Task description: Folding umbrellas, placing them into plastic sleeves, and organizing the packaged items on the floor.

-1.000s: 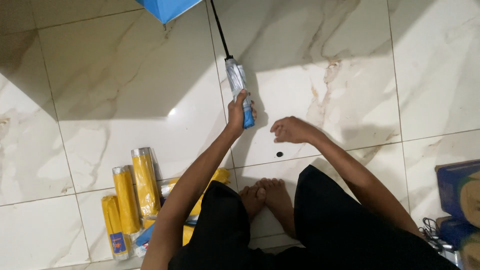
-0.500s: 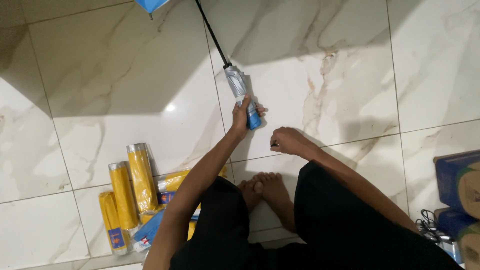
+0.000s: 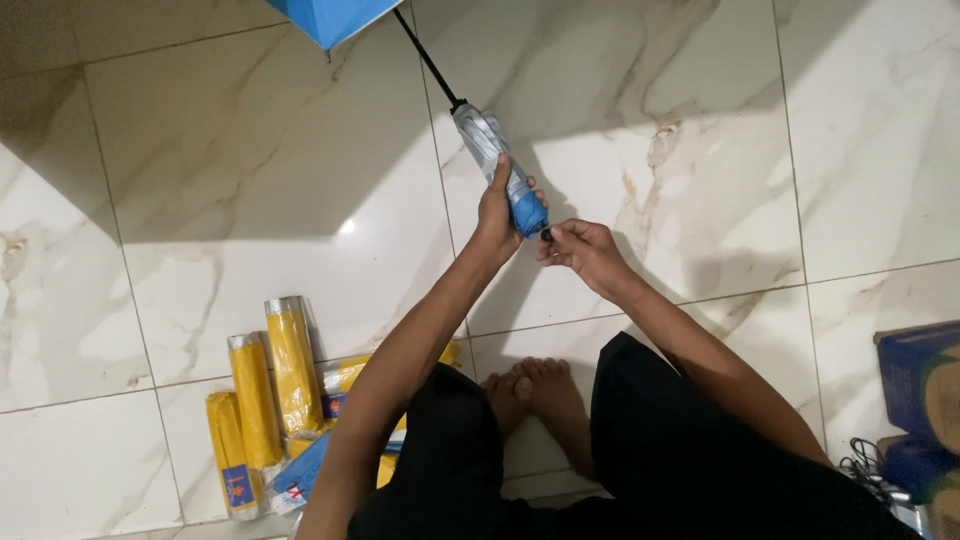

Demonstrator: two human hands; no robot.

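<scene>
Over the pale marble floor (image 3: 700,120) I see both hands meet at the end of an umbrella. Left hand (image 3: 497,212) is wrapped tight round the umbrella handle (image 3: 512,190), which is blue at its lower end with silver-grey folded cloth bunched just above it. Right hand (image 3: 585,250) sits just beside the handle's blue tip, fingers pinched narrow on a small black piece (image 3: 546,234) at that tip; I can't tell what the piece is. Black shaft (image 3: 428,62) runs up and left from the handle to the blue canopy (image 3: 330,15), only its bottom corner in view at the top edge. Whole umbrella is tilted, held off the floor, in the centre-top of view. Person sits on the floor in dark clothes, bare feet (image 3: 535,395) together between the knees. Left of the left forearm, yellow wrapped packs (image 3: 270,390) lie on the tiles side by side, some with blue ends, a few partly hidden under the arm. At the right edge, blue cardboard boxes (image 3: 920,375), with a tangle of black cord (image 3: 865,470) near them.
</scene>
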